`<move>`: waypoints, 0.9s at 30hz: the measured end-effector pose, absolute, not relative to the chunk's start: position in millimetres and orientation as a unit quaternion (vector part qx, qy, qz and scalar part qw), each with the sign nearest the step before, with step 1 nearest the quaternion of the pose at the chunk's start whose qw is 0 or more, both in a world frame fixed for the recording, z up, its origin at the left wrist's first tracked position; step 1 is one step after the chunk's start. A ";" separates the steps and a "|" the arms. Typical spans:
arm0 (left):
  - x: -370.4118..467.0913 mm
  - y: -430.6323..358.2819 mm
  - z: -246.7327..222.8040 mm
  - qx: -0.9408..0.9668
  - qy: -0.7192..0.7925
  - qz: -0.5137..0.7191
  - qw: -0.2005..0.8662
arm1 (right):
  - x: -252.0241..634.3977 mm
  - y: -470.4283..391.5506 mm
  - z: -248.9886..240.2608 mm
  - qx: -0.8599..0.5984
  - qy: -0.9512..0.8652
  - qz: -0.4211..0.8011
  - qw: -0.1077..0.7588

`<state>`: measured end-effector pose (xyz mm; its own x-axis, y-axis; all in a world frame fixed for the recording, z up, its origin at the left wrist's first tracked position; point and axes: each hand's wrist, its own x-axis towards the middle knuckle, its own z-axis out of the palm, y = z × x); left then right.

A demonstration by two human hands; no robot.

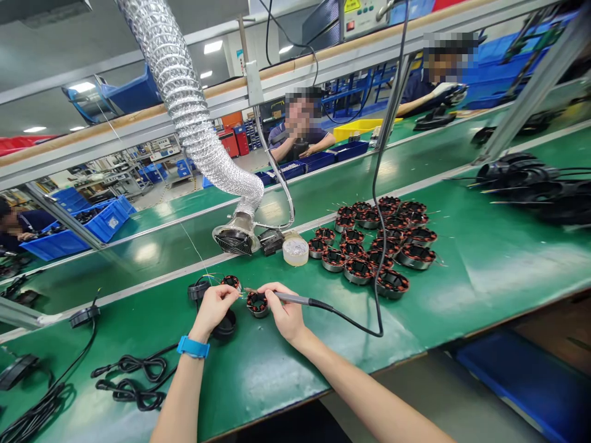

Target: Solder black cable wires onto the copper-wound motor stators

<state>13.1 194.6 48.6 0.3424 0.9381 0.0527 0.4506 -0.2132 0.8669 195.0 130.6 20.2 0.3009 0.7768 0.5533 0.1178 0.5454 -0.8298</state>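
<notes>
My right hand (287, 312) grips a soldering iron (293, 298) like a pen, its tip pointing left over a small motor stator (257, 304) with dark core and copper windings. My left hand (216, 309), a blue band at its wrist, pinches a thin wire (241, 295) close to the iron's tip; which part the wire belongs to is hard to make out. Just behind the fingers sits another stator (231, 282). Black round housings (225, 326) lie beside and partly behind my left hand. A fine strand (196, 249) hangs down from above towards it.
Many stators (357, 271) stand grouped at the right, past a roll of clear tape (295, 251). A fume extractor nozzle (235, 235) hangs ahead. The iron's cable (351, 326) loops right. Black cables (138, 375) lie left, black housings (530, 184) far right. People sit across the bench.
</notes>
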 end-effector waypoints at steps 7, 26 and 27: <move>13.4 193.2 52.0 0.721 0.490 0.307 0.381 | 195.0 129.4 19.8 -0.421 -0.545 0.230 0.688; 9.3 192.7 47.9 0.748 0.469 0.293 0.367 | 179.5 150.0 13.4 -0.362 -0.674 0.158 0.624; 9.7 191.3 48.5 0.753 0.470 0.290 0.359 | 179.1 151.0 12.6 -0.355 -0.682 0.158 0.619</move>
<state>9.7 191.3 48.5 0.3901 0.9155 0.0986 0.4996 -0.3005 0.8125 179.1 151.0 12.6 0.0189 0.6806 0.7324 0.2887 0.6976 -0.6557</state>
